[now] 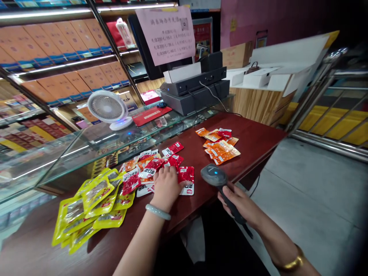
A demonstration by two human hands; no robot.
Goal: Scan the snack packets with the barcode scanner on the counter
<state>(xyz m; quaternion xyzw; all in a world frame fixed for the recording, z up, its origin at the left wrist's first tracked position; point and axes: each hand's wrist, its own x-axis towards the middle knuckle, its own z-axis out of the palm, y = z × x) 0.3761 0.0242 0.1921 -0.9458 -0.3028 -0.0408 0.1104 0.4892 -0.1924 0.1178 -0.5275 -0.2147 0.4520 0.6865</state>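
My left hand [167, 184] rests on a pile of small red-and-white snack packets [152, 166], thumb spread to the right over a red-and-white packet [187, 177]. Its fingers are bent over the pile, their tips partly hidden, and I see no packet lifted. In my right hand [240, 201] is a black barcode scanner [214, 175], held by its handle off the table's front edge; a blue light glows on its head. Left of the pile lies a heap of yellow snack packets [94, 205]. Orange snack packets [221, 149], with a red one among them, lie farther right.
The dark red tabletop [253, 132] adjoins a glass display counter [71, 153] bearing a white fan [107, 105]. A black cash drawer [195, 96] with cables stands behind, under a monitor with a pink paper sign [166, 34]. Metal railing [333, 115] stands at right.
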